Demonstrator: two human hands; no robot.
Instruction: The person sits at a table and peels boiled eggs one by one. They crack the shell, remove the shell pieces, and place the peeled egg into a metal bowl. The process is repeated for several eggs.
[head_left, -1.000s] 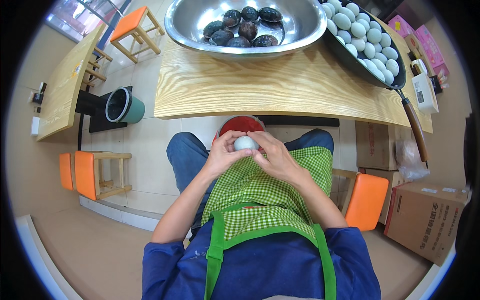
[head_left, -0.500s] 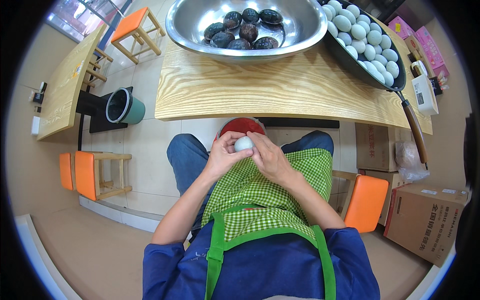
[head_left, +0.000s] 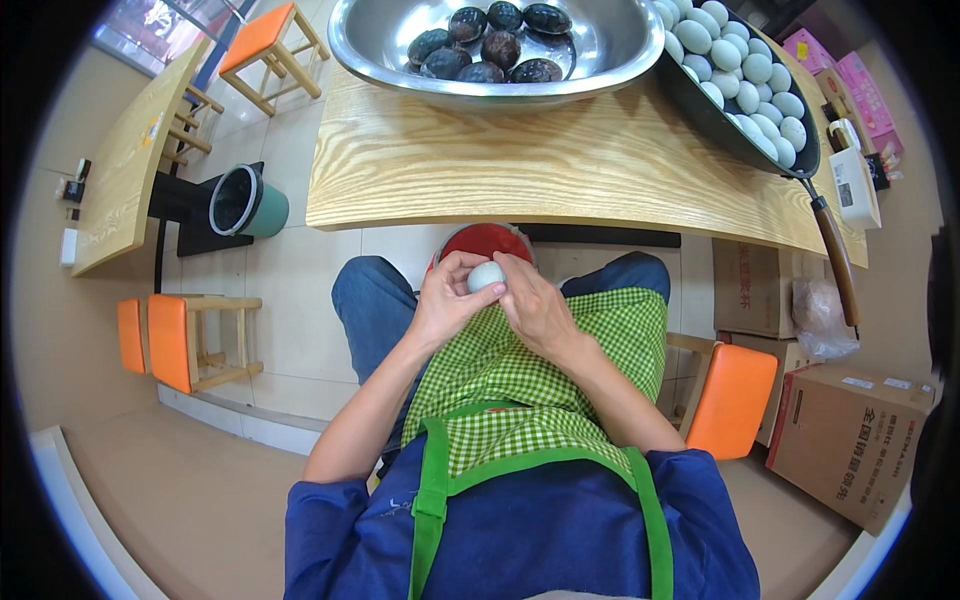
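Note:
Over my lap I hold a pale bluish-white egg (head_left: 486, 279) between both hands. My left hand (head_left: 443, 298) is closed round its left side, with the thumb along its lower edge. The fingers of my right hand (head_left: 541, 310) press together against its right side, partly hiding it. Just beyond the egg, between my knees, a red round container (head_left: 489, 241) shows only in part, its inside hidden by my hands. On the table stands a steel basin (head_left: 500, 92) with several dark, glossy eggs (head_left: 502, 48) in it. Many more pale eggs (head_left: 757, 69) fill a black pan (head_left: 722, 134) to its right.
The wooden table's (head_left: 450, 180) edge lies just past my knees. The pan's brown handle (head_left: 834, 250) juts over that edge. A green bin (head_left: 268, 212) stands on the floor at left. Orange stools (head_left: 172, 342) flank me, and cardboard boxes (head_left: 840, 435) are stacked at right.
The egg stays between my hands, with only slight finger movement. The whole view has shifted a little, so the table sits slightly higher in the picture.

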